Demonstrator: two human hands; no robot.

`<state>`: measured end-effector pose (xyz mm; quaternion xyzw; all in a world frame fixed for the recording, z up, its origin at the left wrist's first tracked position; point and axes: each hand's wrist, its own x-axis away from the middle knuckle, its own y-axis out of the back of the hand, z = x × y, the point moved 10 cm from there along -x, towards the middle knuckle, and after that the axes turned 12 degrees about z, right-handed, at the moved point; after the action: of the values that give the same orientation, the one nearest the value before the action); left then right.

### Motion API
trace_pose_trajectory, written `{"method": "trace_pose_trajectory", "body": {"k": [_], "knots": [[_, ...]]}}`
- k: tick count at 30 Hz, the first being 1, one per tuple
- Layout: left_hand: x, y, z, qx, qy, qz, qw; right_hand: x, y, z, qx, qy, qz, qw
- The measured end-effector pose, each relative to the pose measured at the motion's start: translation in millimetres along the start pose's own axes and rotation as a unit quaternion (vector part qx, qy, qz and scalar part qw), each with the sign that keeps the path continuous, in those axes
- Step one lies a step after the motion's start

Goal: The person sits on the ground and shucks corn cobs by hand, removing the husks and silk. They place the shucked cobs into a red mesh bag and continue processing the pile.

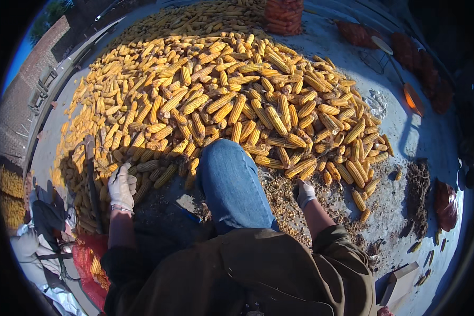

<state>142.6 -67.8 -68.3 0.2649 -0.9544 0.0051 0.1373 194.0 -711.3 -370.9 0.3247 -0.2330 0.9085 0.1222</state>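
Observation:
A large heap of husked yellow corn cobs [221, 102] spreads in front of my knee in blue jeans [231, 177]. My left hand [121, 187], in a pale work glove, is at the heap's shaded near-left edge with its fingers curled. Whether a cob lies inside that hand is hidden. On the other side of the knee, my right hand [306, 193], also gloved, reaches low to the near edge of the cobs. Its fingertips are in shadow beside a cob, so its grip is unclear. Loose kernels and chaff [278, 197] cover the ground between knee and right hand.
A red mesh sack [89, 268] with cobs stands at lower left, near a dark metal bar [91, 181]. A filled mesh sack [284, 15] is at the back. An orange-headed shovel [412, 98] and a rectangular block [399, 284] are at right.

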Motion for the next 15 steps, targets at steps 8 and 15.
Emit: {"method": "trace_pose_trajectory", "body": {"k": [8, 15], "knots": [[-42.8, 127.9, 113.5, 0.144, 0.083, -0.058, 0.984, -42.7, -241.1, -4.5, 0.459, -0.013, 0.185, 0.869], [-26.5, 65.5, 16.1, 0.148, 0.005, -0.132, 0.98, -129.4, -398.3, 17.3, 0.576, 0.069, 0.124, 0.805]]}}
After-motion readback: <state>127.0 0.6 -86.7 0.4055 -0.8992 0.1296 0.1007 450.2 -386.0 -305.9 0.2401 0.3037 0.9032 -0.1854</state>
